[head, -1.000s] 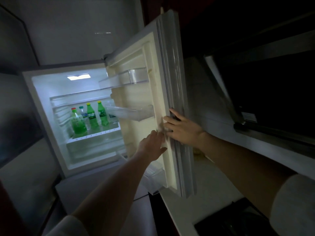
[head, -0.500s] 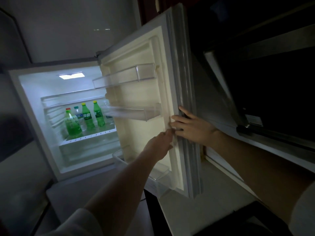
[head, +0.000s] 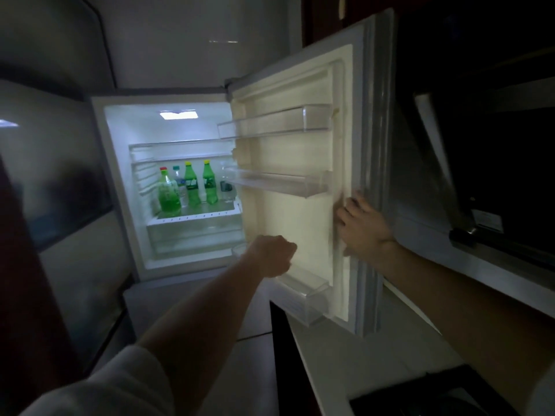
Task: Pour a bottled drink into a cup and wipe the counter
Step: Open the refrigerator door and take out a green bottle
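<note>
Task at its first stage: fridge door (head: 288,223) gripped at its edge by right hand (head: 363,228), left hand (head: 270,255) curled, empty, extended toward bottled drinks (head: 192,184) standing untouched on lit shelf (head: 198,214); no cup visible, pouring and counter (head: 345,358) wiping outstanding.

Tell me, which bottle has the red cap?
The wide bottle, leftmost on the shelf. The other caps are yellow or teal.

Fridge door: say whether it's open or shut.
Open. The fridge door stands swung wide, the right hand gripping its edge, the lit inside and bottles showing.
</note>
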`<state>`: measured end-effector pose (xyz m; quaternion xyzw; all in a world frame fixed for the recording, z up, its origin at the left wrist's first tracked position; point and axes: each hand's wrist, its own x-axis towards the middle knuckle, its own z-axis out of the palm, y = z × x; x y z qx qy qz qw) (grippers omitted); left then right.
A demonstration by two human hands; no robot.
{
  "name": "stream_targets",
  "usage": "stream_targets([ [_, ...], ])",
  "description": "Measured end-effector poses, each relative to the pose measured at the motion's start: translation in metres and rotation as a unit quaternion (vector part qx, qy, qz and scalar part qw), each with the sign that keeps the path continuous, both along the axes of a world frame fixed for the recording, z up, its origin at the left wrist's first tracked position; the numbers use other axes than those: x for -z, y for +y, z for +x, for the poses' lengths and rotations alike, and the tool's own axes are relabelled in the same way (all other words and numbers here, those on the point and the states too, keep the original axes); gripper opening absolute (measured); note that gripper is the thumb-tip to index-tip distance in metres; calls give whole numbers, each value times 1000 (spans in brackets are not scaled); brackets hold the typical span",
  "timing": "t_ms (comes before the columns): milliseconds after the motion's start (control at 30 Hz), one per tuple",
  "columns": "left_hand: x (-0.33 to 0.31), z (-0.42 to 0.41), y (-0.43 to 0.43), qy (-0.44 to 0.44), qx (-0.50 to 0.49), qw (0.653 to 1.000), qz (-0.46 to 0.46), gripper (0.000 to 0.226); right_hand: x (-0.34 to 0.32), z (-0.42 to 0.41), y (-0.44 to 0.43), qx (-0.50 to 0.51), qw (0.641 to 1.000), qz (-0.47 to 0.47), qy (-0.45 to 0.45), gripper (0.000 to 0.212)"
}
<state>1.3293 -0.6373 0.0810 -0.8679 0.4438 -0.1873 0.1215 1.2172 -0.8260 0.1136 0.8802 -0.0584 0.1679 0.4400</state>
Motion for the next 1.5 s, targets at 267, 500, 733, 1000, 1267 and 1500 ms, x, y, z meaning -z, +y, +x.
stream_targets([
  [267,-21,38,183,46,-109,992,-48,22,8,45,113,-21,956,260,137,35],
  [500,-7,87,310,84,-181,976,-88,21,19,109,211,-120,918,342,160,40],
  [733,5,137,330,118,-204,968,-81,24,16,178,248,-186,911,337,146,40],
  [1000,1,214,311,106,-235,965,-45,22,18,295,226,-243,899,340,129,35],
  [1267,-40,301,278,67,-268,957,-90,17,8,400,193,-263,881,378,110,33],
  [1500,-15,389,245,88,-263,954,-110,14,33,476,184,-263,847,450,104,30],
])
